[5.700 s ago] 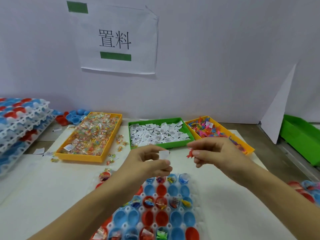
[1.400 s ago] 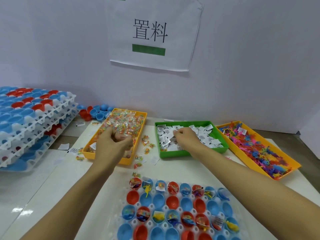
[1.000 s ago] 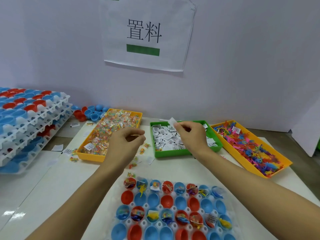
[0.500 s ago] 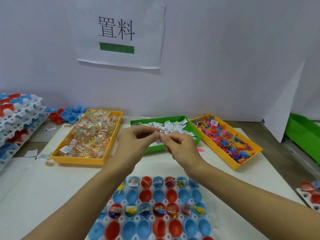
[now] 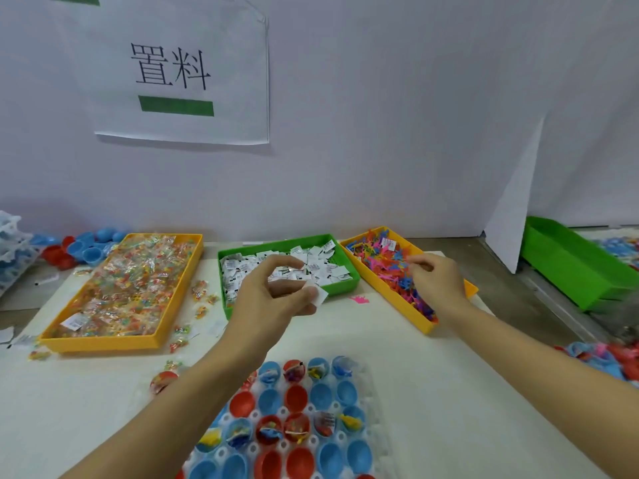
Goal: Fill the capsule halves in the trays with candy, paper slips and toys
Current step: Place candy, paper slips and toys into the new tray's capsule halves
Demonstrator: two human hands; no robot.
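A white capsule tray (image 5: 376, 392) with blue and red capsule halves lies in front of me; some halves hold candy, slips and toys. Behind it stand an orange candy tray (image 5: 103, 343), a green slip tray (image 5: 343, 291) and an orange toy tray (image 5: 397, 305). My left hand (image 5: 273, 299) hovers at the front of the slip tray and pinches a white paper slip (image 5: 321, 294). My right hand (image 5: 437, 283) is over the toy tray, its thumb and fingers pinched among the coloured toys (image 5: 383, 267).
Loose candies (image 5: 200, 299) and a pink toy (image 5: 359, 299) lie on the white mat. Stacked capsule trays (image 5: 10, 243) and loose halves (image 5: 83, 248) sit far left. A green bin (image 5: 570, 267) and more capsule halves (image 5: 605, 357) are at the right.
Both hands picked from the candy and slip trays, then met in the middle. Now the left hand holds the slip alone and the right hand has moved right onto the toy tray.
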